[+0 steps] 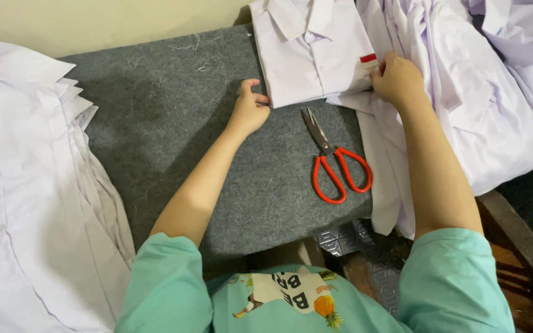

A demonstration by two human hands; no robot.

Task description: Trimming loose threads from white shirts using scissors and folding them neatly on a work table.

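A folded white shirt [311, 52] with a collar and a small red tag lies at the far edge of the grey felt mat [174, 123]. My left hand [248, 108] pinches the shirt's lower left corner. My right hand [396, 79] grips its lower right edge, just under the red tag. Red-handled scissors [334, 161] lie shut on the mat between my arms, blades pointing away from me.
A stack of white shirts [26, 197] covers the left side. A loose heap of white shirts [482, 92] fills the right and hangs over the mat's edge. A dark wooden frame [525, 246] shows at the lower right.
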